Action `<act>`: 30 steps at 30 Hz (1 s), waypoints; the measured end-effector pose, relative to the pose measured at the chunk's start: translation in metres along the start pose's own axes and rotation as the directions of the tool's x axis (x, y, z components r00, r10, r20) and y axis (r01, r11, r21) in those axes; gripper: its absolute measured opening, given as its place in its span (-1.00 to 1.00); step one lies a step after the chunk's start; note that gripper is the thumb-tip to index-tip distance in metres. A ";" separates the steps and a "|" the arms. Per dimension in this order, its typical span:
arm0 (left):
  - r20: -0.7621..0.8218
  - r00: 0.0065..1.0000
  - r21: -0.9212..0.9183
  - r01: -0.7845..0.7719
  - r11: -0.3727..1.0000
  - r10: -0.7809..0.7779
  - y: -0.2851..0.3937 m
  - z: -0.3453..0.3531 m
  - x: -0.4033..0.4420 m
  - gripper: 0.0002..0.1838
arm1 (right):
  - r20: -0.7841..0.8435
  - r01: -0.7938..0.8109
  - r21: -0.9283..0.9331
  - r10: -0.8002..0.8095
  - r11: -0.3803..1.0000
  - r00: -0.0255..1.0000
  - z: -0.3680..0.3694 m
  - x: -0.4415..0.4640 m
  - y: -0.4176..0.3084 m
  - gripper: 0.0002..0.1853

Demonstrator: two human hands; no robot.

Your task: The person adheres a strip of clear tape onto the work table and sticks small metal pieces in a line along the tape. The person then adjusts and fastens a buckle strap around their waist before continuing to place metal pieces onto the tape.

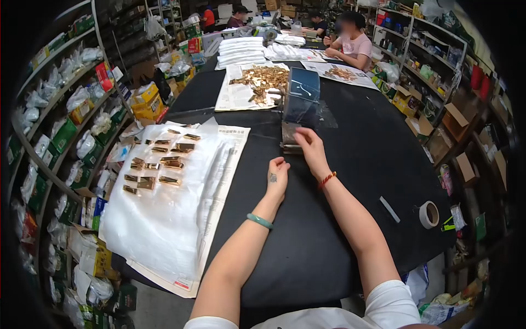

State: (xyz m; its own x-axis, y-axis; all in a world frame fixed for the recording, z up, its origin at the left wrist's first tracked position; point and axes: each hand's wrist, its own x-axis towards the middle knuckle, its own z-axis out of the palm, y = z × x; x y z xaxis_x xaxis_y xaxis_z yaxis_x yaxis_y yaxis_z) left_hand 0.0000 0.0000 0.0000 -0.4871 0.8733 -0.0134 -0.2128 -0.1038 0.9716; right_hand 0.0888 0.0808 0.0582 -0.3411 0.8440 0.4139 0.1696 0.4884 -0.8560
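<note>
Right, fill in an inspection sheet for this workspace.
Surface: black-covered table, stretching ahead of the wearer.
Job's things: gold-coloured pieces in loose rows on white sheets at left; gold-coloured heap on newspaper beyond; blue machine ahead.
Clutter: pale bar and tape roll at right.
Left hand: fingers curled, short of the machine; grip unclear.
Right hand: fingers by the machine's front plate; grip unclear.
Cables: nothing seen.
Surroundings: packed shelves both sides; person in a pink top at the table's far right.

Packed shelves (101, 43) flank a black-covered table (378, 159) above what looks like grey floor (150, 307).
</note>
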 end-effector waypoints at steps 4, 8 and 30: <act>0.031 1.000 0.072 -0.008 0.997 0.006 0.011 -0.018 -0.006 -0.61 | 0.017 -0.237 0.623 0.290 0.745 0.957 0.019 0.000 -0.047 -0.67; 0.059 0.997 0.122 -0.055 0.991 0.048 0.014 -0.001 -0.006 -0.62 | 0.049 -0.291 0.626 0.336 0.724 0.941 0.011 0.019 -0.058 -0.73; 0.347 0.430 0.553 -0.812 0.188 0.834 0.073 -0.001 0.012 -0.22 | 0.227 -0.334 0.644 0.245 0.688 0.943 -0.030 -0.052 -0.033 -0.81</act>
State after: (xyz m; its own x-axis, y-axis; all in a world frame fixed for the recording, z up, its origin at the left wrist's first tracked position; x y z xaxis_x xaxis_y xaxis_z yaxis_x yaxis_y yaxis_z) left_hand -0.0221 0.0023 0.0710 -0.0928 0.4538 0.8863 0.8234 -0.4655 0.3246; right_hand 0.1290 0.0274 0.0743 -0.4896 0.8649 0.1104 -0.3651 -0.0884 -0.9268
